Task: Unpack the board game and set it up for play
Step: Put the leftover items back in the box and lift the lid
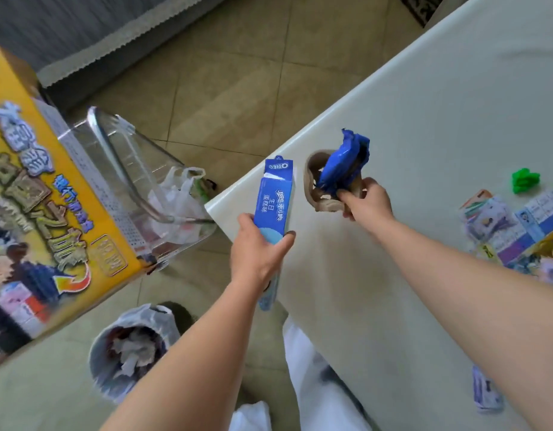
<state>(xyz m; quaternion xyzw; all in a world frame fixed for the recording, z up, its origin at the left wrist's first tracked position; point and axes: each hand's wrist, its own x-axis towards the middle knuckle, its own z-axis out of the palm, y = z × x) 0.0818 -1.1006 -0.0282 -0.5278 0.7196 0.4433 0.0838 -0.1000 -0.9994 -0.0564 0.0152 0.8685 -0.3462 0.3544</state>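
Yellow game box (48, 194) left; board (538, 227) and cards (487, 220) far right.

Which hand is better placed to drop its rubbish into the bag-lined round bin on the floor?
Probably left. The left hand, gripping the blue cardboard Oreo carton, sits at the white table edge, nearer the bin; the right hand holds crumpled blue wrapper over the tabletop.

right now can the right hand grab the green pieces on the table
Probably not yet: the right hand is gripping a crumpled blue wrapper. The table between it and the green pieces looks bare, so the path itself is free.
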